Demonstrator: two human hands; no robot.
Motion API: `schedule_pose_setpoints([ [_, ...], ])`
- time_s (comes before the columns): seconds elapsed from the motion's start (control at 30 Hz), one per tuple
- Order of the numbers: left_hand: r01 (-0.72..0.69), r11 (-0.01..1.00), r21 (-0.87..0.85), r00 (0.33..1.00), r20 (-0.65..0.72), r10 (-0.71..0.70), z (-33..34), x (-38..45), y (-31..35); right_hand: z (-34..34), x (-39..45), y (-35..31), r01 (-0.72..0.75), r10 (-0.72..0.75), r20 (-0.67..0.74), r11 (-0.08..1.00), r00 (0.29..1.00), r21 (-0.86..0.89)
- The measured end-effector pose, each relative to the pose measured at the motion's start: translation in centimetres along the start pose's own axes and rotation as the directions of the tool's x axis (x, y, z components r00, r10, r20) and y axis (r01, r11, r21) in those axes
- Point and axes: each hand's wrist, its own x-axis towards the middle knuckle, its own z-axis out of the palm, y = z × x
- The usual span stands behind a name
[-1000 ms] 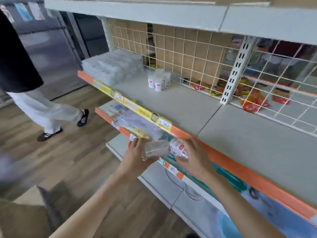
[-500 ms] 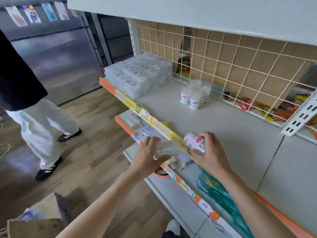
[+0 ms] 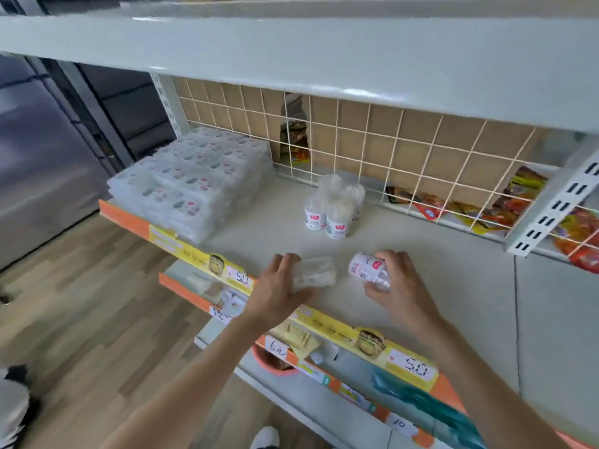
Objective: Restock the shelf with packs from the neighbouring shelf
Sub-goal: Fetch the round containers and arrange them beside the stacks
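- The pale grey metal shelf board (image 3: 405, 254) with an orange front edge serves as the landmark; both hands are over its front part.
- The left hand (image 3: 278, 293) has its fingers curled round a clear plastic pack (image 3: 312, 273), a see-through container lying on its side, low over or on the board just behind the front edge; contact with the board cannot be told.
- The right hand (image 3: 398, 283) grips a small clear bottle with a white label and red mark (image 3: 368, 267), tilted on its side with its base toward the left hand, just above the board.
- The two held items are near each other but apart, with bare board between them.
- Farther back on the board, near the wire grid backing (image 3: 356, 137), stands a cluster of small white-labelled bottles wrapped in clear film (image 3: 334, 209), upright.
- At the board's left end lies a stack of flat clear plastic trays (image 3: 194, 186), several layers high, reaching to the front edge.
- Along the board's front edge runs a yellow price strip (image 3: 382, 341) with white handwritten tags.
- Behind the grid, at the back right of the board, lie colourful snack packets (image 3: 505, 205).
- Below the board, a lower shelf (image 3: 317, 400) holds a pink round tub (image 3: 272, 364), partly hidden.
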Motion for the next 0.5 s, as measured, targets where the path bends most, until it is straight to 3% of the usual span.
schedule_pose_setpoints([
  [0.13, -0.091, 0.993, -0.080, 0.989, 0.111, 0.099, 0.5, 3.5, -0.2, -2.2, 0.0, 0.4, -0.131, 0.125, -0.052, 0.984, 0.991, -0.121],
  [0.23, -0.130, 0.981, -0.145, 0.975, 0.162, 0.153, 0.9, 5.2, -0.6, -4.0, 0.9, 0.0, -0.164, 0.166, -0.031, 0.897, 0.986, -0.411],
  [0.4, -0.099, 0.941, -0.323, 0.969, 0.183, 0.164, 1.1, 5.4, -2.0, -4.9, 3.7, -1.8, -0.235, 0.318, 0.043, 0.779, 0.947, -0.582],
  [0.5, -0.020, 0.883, -0.469, 0.973, 0.194, 0.125, 0.9, 5.4, -2.4, -4.2, 4.4, -3.2, -0.209, 0.319, 0.038, 0.702, 0.947, -0.681],
])
